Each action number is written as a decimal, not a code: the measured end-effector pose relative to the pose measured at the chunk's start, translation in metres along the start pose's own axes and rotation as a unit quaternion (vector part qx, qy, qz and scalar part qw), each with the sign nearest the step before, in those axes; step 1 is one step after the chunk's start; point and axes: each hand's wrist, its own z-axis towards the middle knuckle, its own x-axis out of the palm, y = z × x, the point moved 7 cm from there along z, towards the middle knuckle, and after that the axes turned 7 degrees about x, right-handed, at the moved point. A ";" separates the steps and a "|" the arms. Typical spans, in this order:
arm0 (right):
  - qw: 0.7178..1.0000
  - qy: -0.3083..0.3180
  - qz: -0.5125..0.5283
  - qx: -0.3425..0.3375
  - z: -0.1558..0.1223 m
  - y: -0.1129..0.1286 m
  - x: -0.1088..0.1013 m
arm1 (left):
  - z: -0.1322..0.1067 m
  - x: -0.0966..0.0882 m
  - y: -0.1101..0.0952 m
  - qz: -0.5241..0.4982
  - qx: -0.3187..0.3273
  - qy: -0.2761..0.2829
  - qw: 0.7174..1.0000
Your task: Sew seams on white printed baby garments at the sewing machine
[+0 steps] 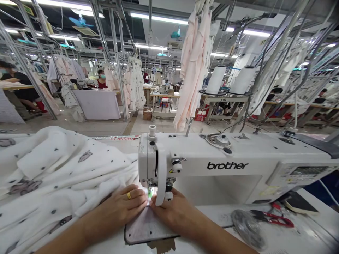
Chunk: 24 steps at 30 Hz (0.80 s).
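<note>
A white fabric [79, 165] with dark spots and grey animal prints lies heaped on the left and runs in to the needle of a white sewing machine [196, 158]. My left hand [125, 204], a gold ring on one finger, is closed with its fingertips on the fabric's edge just left of the lit needle area. On the other side, my right hand [172, 210] pinches at the same edge, partly hidden behind the machine's head. Both sets of fingertips nearly meet over the metal needle plate [148, 229].
Red-handled snips [278, 218] and a clear round plastic piece [249, 227] lie on the table at right, near a dark pad [300, 203]. Thread cones [215, 80] stand behind the machine. Pink garments [189, 67] hang beyond it. Other people sit at distant machines.
</note>
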 end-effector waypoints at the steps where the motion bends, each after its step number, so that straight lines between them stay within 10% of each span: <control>1: 1.000 0.007 0.001 -0.004 -0.001 0.001 0.000 | 0.000 -0.001 -0.001 -0.001 0.001 -0.003 1.000; 24: 0.998 0.060 0.014 0.020 0.001 0.003 -0.002 | -0.007 0.006 0.004 -0.078 -0.046 0.030 0.995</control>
